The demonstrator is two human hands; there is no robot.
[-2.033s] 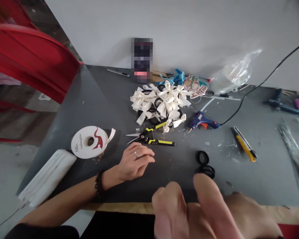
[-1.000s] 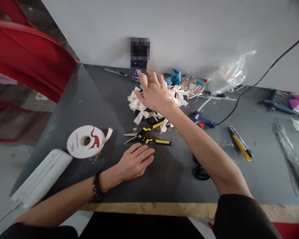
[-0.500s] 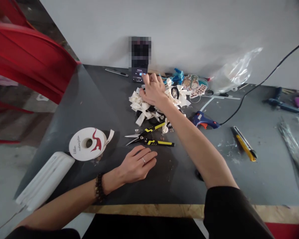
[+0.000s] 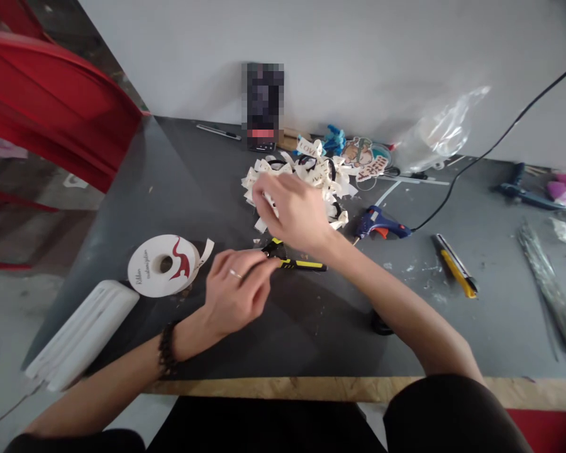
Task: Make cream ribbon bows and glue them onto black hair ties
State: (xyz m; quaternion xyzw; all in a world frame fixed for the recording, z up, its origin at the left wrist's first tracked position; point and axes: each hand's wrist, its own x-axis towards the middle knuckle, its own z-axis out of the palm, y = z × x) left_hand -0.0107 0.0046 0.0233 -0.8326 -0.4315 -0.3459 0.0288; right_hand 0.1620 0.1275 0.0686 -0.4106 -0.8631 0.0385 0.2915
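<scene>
My left hand (image 4: 236, 286), wearing a ring, hovers by the shears with fingers curled together; what lies in them, if anything, I cannot make out. Behind it rest black-and-yellow shears (image 4: 306, 265), whose blades it covers. My right hand (image 4: 290, 207) is above the near side of a heap of white ribbon bows with black hair ties (image 4: 318, 173); its fingers point down, blurred and partly hidden. To the left stands a white ribbon spool (image 4: 146, 267) with a loose printed end. A phone (image 4: 264, 104) leans on the wall behind the heap.
A blue glue gun (image 4: 375, 221) with a black cable lies right of the heap. Farther right are a yellow utility knife (image 4: 457, 267) and a bundle of thin strips (image 4: 549, 283). A white device (image 4: 82, 333) sits at the left edge, near a red chair (image 4: 66, 94).
My right hand has drawn back from the phone toward me, over the heap's near side. My left hand has risen slightly leftward and its fingers have curled. The phone's screen has changed.
</scene>
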